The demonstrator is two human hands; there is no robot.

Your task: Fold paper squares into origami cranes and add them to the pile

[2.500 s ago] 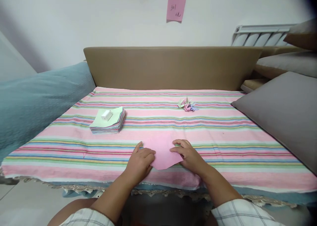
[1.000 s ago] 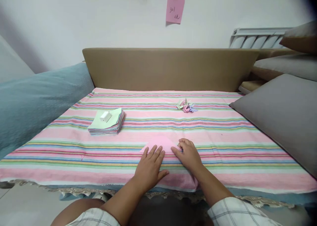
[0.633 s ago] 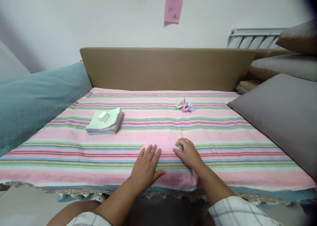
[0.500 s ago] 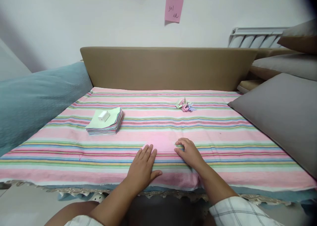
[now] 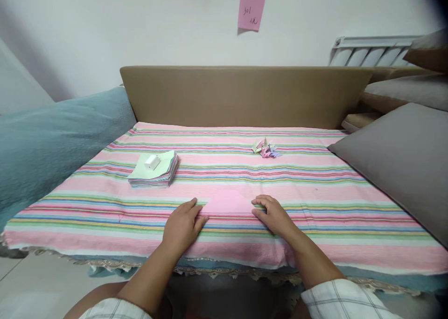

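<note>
A pink sheet of paper (image 5: 229, 204), folded into a flat trapezoid with its long edge towards me, lies on the striped cloth. My left hand (image 5: 182, 223) has its thumb and fingers curled at the paper's left corner. At the opposite corner, my right hand (image 5: 275, 216) holds on with thumb and forefinger. Beyond the right hand sit several small folded paper cranes (image 5: 266, 149) in pink, pale green and lilac. Further left is a thick stack of coloured paper (image 5: 154, 172), with a small white block (image 5: 152, 162) on its top sheet.
The striped cloth (image 5: 105, 197) covers the seat up to a brown backrest (image 5: 245, 95). A blue cushion (image 5: 63, 128) borders the left side, and a grey cushion (image 5: 395, 146) the right. On the wall are a pink note (image 5: 251, 11) and a radiator (image 5: 374, 48).
My left hand has slid from lying flat on the paper to its left corner, uncovering the sheet. The right hand stays at the right corner. The view has shifted slightly.
</note>
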